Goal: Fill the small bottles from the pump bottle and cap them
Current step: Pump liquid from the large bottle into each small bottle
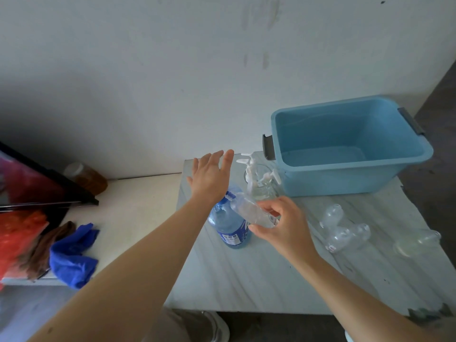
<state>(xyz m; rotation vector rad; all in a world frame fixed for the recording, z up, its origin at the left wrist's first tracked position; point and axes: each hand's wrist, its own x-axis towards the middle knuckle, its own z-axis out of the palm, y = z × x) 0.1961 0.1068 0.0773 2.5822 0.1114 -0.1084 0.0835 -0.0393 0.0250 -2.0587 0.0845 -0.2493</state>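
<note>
My right hand (278, 220) pinches a small clear bottle (249, 208), held tilted over the table with its white neck pointing left. My left hand (209, 176) hovers with its fingers straight, reaching toward the clear pump bottles (256, 181) with white pump heads standing behind. A big blue water bottle (229, 225) with a blue cap stands under my hands. Several empty small clear bottles (343, 230) lie on the table to the right, and one more (417, 241) lies near the right edge.
A light blue plastic tub (345, 169) with grey handles stands at the back right of the marbled table (246, 280). To the left, a lower white surface holds a blue cloth (71, 253), a brown cloth, an amber jar (86, 177) and a dark-framed red picture.
</note>
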